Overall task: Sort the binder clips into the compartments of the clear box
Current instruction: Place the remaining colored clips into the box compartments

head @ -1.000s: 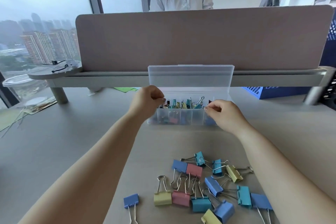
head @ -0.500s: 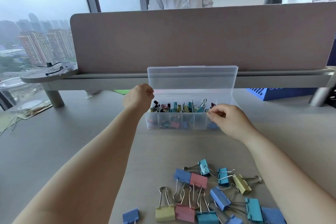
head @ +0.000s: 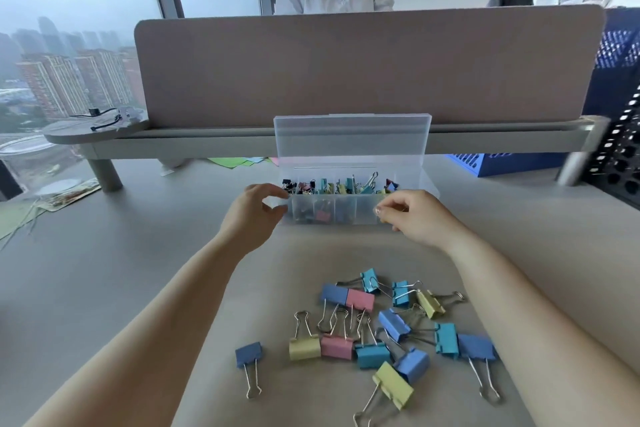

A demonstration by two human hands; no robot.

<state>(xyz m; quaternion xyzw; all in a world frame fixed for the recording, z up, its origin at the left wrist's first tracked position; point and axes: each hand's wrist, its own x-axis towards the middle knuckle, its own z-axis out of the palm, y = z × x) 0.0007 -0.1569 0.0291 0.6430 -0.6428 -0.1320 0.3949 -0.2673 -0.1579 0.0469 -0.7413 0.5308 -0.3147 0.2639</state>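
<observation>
Where the bench point(head: 138, 270) meets a raised shelf point(head: 207, 144) and a grey partition panel point(head: 346, 62), the clear box point(head: 363, 215) stands with its lid point(head: 351, 139) open and upright at the back.

Contents of box: small binder clips point(head: 332, 185) in mixed colours, heaped above the rim across several compartments; one pink clip point(head: 323, 216) shows through the front wall, left of centre.

Left hand point(head: 256, 215): at the box's left end, fingers curled, thumb and forefinger apart on either side of the front corner. Whether they grip the box cannot be told.

Right hand point(head: 415, 218): at the right end of the front wall, fingers narrow, tips drawn together in a pinch. Whether anything is held between them cannot be told.

Loose on the bench, near the person: a pile of larger clips point(head: 381, 326) in blue, teal, pink and yellow, handles overlapping. A single blue clip point(head: 248, 354) lies apart to the left; a yellow clip point(head: 393, 388) lies nearest the camera.

Other items: coloured paper sheets point(head: 242, 161) under the shelf, a blue crate point(head: 502, 163) to the right, and a black perforated basket point(head: 620, 156) at the right edge. Two people stand behind the panel.
</observation>
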